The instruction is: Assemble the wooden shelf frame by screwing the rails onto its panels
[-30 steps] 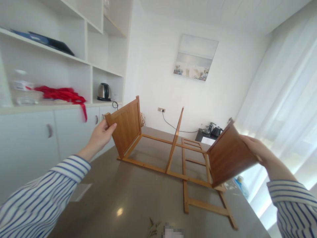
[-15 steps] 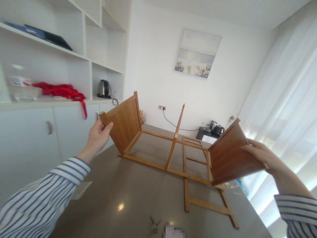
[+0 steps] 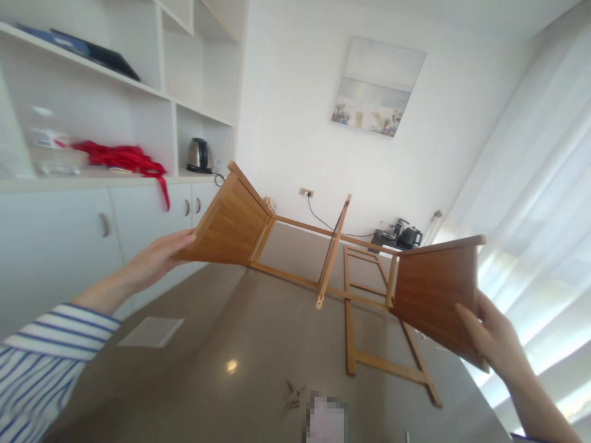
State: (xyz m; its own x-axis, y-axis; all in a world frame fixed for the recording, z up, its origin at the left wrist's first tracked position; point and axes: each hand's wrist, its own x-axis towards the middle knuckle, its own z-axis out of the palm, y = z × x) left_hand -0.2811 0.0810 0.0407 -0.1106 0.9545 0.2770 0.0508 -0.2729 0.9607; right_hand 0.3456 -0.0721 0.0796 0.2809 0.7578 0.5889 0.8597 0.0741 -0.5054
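A bamboo shelf frame (image 3: 323, 271) hangs tilted above the brown table (image 3: 240, 344), lifted off its surface. It has a solid end panel on each side and thin rails between, with one upright bar in the middle. My left hand (image 3: 154, 261) grips the lower edge of the left panel (image 3: 228, 224). My right hand (image 3: 492, 338) holds the lower corner of the right panel (image 3: 436, 295), thumb on its face. A second flat wooden frame (image 3: 383, 363) lies on the table below the right panel.
White cabinets and open shelves run along the left wall, with a red cloth (image 3: 122, 157) and a metal kettle (image 3: 199, 155) on the counter. A low stand with dark appliances (image 3: 399, 237) is at the far wall. Curtains hang at the right. Small dried sprigs (image 3: 292, 397) lie near the table's front.
Both hands have raised the shelf frame off the table and tipped it, so the panels now lean outward and its base rails hang in the air.
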